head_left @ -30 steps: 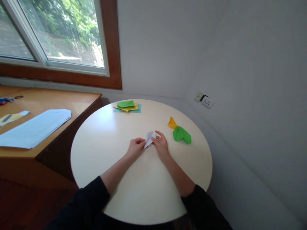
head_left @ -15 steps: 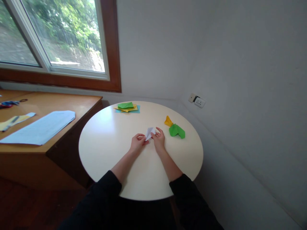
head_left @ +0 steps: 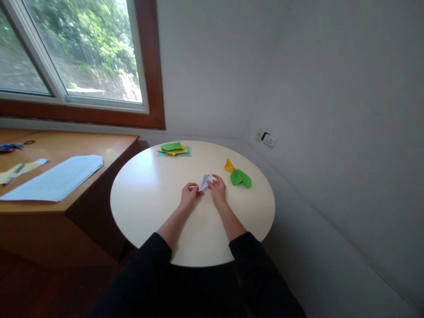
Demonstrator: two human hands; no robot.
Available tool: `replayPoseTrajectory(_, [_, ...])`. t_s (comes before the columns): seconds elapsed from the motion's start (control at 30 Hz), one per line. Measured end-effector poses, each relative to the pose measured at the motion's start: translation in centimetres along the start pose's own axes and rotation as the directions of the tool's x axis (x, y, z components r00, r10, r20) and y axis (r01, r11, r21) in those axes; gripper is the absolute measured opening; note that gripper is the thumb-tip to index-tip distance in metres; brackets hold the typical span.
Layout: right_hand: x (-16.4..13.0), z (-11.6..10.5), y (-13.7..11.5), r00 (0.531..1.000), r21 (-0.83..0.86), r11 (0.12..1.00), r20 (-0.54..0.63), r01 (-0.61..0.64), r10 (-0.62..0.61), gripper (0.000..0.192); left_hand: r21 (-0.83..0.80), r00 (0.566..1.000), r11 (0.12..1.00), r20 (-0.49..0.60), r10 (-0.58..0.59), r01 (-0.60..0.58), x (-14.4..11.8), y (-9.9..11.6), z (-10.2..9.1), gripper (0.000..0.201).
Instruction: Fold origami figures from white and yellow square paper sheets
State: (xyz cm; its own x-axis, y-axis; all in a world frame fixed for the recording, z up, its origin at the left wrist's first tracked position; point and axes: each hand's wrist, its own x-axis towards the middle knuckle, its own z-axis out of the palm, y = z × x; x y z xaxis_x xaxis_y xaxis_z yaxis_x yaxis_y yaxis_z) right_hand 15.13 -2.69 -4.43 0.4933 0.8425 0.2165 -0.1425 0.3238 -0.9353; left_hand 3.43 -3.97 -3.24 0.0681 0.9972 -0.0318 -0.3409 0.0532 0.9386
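Observation:
Between my two hands is a small piece of folded white paper (head_left: 205, 181), just above or on the round white table (head_left: 142, 212). My left hand (head_left: 189, 194) pinches its lower left edge. On the other side, my right hand (head_left: 217, 191) grips the paper with thumb and fingers, covering its right part. To the right of my right hand lie a green folded paper (head_left: 240, 177) and a small yellow folded paper (head_left: 229, 166), close together. Some of the white paper's folds are hidden by my fingers.
Green, yellow and blue papers form a stack (head_left: 172, 149) at the table's back edge. A wooden desk (head_left: 115, 143) at left bears white sheets (head_left: 62, 176), scissors (head_left: 16, 146) and a pen on yellowish paper (head_left: 24, 168). Walls stand behind and right, with a socket (head_left: 270, 140).
The whole view has shifted slightly. Both hands keep hold of the white paper, which looks turned a little between the fingers. The other papers stay where they were on the table.

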Motion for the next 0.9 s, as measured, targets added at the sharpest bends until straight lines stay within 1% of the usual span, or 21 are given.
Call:
replayPoseTrajectory(0.13, [-0.01,0.04,-0.07,1.0,-0.007,1.0,0.006,0.002,-0.002,0.03,0.01,0.999,1.0,0.041,0.023,-0.023,0.05,-0.22,-0.11,0.029])
replayPoseTrajectory(0.2, [-0.03,0.06,-0.1,1.0,-0.009,1.0,0.007,0.002,-0.002,0.026,0.006,0.998,0.999,0.047,0.034,-0.034,0.03,-0.29,-0.17,0.032])
replayPoseTrajectory(0.37, [0.05,0.04,0.02,1.0,0.007,1.0,0.009,-0.011,0.011,0.02,-0.013,0.998,0.998,0.018,0.054,-0.054,0.03,-0.18,-0.32,0.027])
replayPoseTrajectory(0.6, [0.23,-0.14,0.04,0.998,0.088,0.994,0.022,-0.059,0.058,0.015,-0.029,0.996,0.997,-0.047,0.07,-0.071,-0.07,0.19,-0.29,0.019])
replayPoseTrajectory(0.77, [0.05,-0.08,-0.28,0.996,0.127,0.989,0.046,-0.082,0.076,0.017,-0.036,0.994,0.996,-0.071,0.084,-0.086,-0.24,0.34,-0.1,0.018])
replayPoseTrajectory(0.9, [-0.05,-0.03,-0.38,0.994,0.134,0.987,0.079,-0.092,0.082,0.023,-0.033,0.994,0.997,-0.087,0.06,-0.063,-0.37,0.56,0.01,0.015])
